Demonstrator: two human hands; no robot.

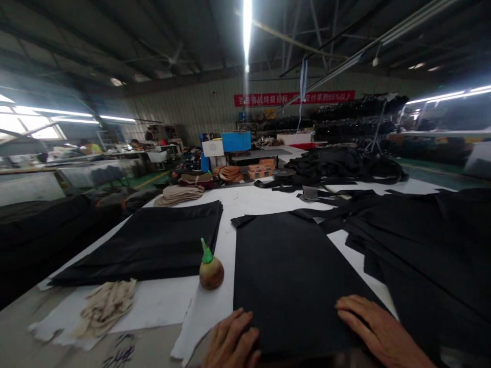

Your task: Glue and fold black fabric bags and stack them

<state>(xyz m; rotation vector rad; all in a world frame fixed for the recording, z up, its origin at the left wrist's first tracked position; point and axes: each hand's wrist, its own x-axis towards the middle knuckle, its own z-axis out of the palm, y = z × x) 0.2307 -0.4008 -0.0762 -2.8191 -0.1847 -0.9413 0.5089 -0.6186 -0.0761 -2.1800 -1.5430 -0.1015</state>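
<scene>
A dark, flat fabric panel [291,276] lies on the white-covered table right in front of me, its far left corner folded over. My left hand [232,340] rests at its near left edge, fingers apart and slightly bent. On the near right edge lies my right hand [374,327], fingers stretched out over the cloth. Neither hand visibly grips anything; the undersides of the fingers are hidden. A round brown bulb-shaped object with a green tip [211,271] stands just left of the panel.
Left of it is a stack of dark fabric pieces [153,240], with a crumpled beige cloth [107,306] nearer me. Loose dark fabric [425,245] spreads over the right side. Folded beige fabric [180,195], orange-brown boxes [261,167] and a black heap [341,163] lie farther back.
</scene>
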